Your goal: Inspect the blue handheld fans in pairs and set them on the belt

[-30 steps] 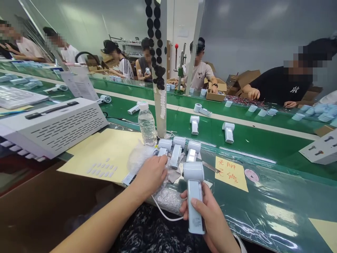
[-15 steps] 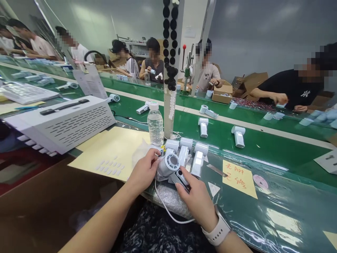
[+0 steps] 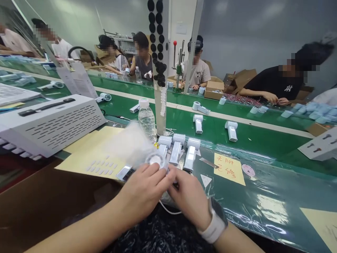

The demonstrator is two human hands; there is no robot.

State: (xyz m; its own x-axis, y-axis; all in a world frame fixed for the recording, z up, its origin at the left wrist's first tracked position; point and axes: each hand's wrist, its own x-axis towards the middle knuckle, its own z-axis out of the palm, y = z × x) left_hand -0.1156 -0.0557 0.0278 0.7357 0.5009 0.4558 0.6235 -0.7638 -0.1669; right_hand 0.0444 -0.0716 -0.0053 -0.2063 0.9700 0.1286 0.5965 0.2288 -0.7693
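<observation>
My left hand (image 3: 142, 191) and my right hand (image 3: 186, 198) meet low in the middle of the view, in front of the green belt. Between them, a pale blue handheld fan (image 3: 155, 160) lies inside a transparent plastic bag (image 3: 129, 144). My left hand grips the bagged fan, and the dark-edged handle (image 3: 125, 173) pokes out to its left. My right-hand fingers pinch the bag beside the fan head. A white cable (image 3: 168, 208) loops below my hands. Just beyond them stand three similar fans (image 3: 179, 151) in a row.
A white ventilated device (image 3: 50, 126) sits to the left on yellow paper (image 3: 89, 154). Behind my hands stand a water bottle (image 3: 146, 121) and a post. A handwritten yellow note (image 3: 228, 168) and a metal strip (image 3: 207, 162) lie right. Co-workers (image 3: 273, 84) work across the green belts.
The fan has gone from bare in my right hand into the transparent bag. My hands have come together around it, and the bag now rises up and to the left.
</observation>
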